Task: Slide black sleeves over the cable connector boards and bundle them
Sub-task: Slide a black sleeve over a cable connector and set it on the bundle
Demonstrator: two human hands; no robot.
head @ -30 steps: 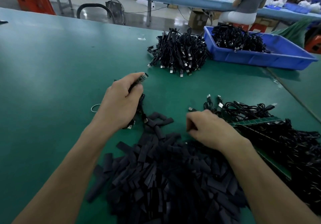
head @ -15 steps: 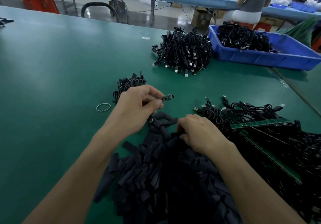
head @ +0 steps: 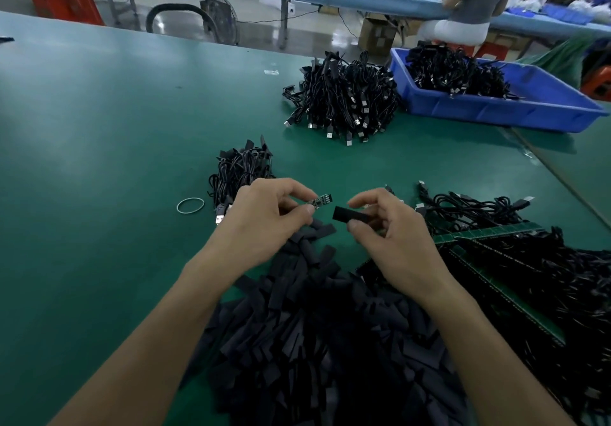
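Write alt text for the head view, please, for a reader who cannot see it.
The left hand pinches a small bare connector board while the right hand holds a short black sleeve beside it, not yet on. A heap of loose black sleeves lies on the green table below.

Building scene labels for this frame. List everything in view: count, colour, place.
table: one, green, underneath
sleeve pile: one, black, near centre
sleeve: one, black, right hand
connector board: one, dark, left hand
bundle: one, black, beyond left hand
rubber band: one, pale, left of bundle
cable heap: one, black, far centre
tray: one, blue, far right, holds cables
loose cables: many, black, right
board strips: few, green, on loose cables
left hand: pinches connector board
right hand: pinches sleeve
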